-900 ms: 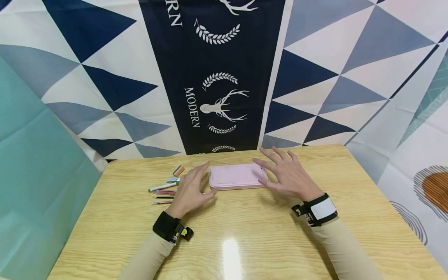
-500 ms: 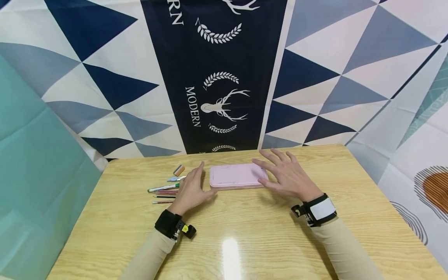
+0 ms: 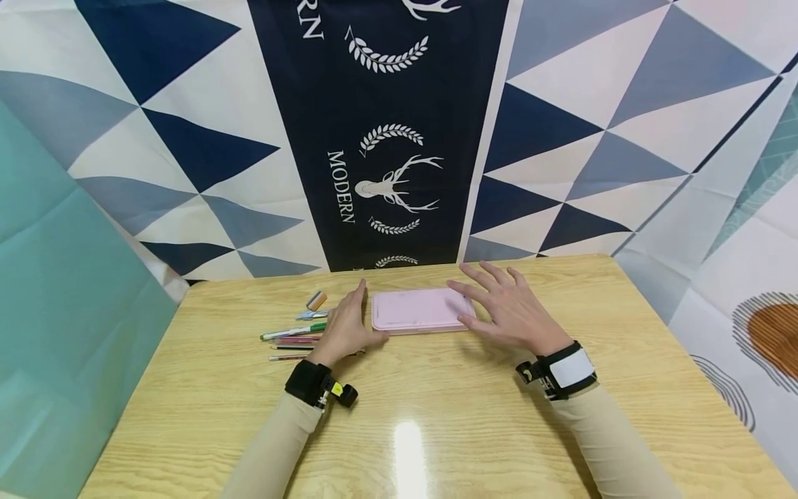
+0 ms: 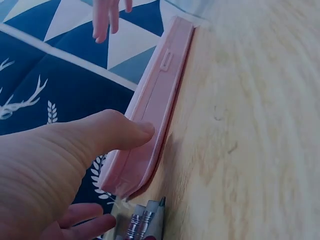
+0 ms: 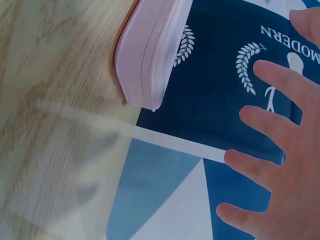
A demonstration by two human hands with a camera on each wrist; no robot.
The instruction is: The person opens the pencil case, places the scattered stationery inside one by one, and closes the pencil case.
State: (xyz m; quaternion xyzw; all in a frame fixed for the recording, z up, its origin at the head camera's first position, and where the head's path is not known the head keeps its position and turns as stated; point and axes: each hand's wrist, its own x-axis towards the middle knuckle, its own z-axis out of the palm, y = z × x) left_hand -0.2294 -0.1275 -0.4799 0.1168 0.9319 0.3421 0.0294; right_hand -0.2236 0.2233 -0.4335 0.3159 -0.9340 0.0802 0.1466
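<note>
A closed pink pencil case [image 3: 421,310] lies flat on the wooden table, its small latch [image 4: 167,60] showing on the long side in the left wrist view. My left hand [image 3: 346,328] is at the case's left end, thumb and fingers spread apart. The left wrist view has the thumb across the near corner of the case; whether it touches I cannot tell. Over the right end hovers my right hand [image 3: 512,310], fingers spread and holding nothing. In the right wrist view those fingers [image 5: 270,122] are apart from the case.
Left of my left hand lie a green-tipped white pen [image 3: 283,333], several pencils [image 3: 293,348], a light blue item [image 3: 309,315] and an orange-and-white block [image 3: 316,300]. My left hand partly covers them. A patterned cloth [image 3: 399,138] hangs along the table's back edge.
My left hand has shifted slightly right, closer to the pencil case's left end. My right hand and the case stay in about the same place.
</note>
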